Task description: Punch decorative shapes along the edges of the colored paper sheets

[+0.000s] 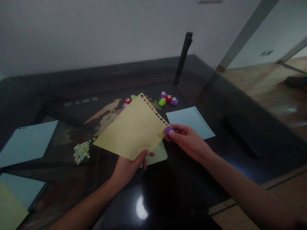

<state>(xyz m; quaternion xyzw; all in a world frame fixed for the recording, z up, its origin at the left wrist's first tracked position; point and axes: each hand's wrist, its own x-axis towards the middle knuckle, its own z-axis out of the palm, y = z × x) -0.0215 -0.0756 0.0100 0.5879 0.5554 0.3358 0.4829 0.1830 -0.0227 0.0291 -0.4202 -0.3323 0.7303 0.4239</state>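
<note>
Yellow sheet (pixel 127 134) pinched in my left hand (pixel 131 165), purple punch (pixel 168 130) pinched in my right hand (pixel 190 140) at the sheet's right corner, paper bits (pixel 82 151) left of the sheet.

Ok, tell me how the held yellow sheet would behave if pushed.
The sheet is probably fairly stiff for paper: it looks nearly flat between the left hand at its lower edge and the punch in the right hand. The row of holes may tear first, since only a thin strip of paper borders it.
</note>
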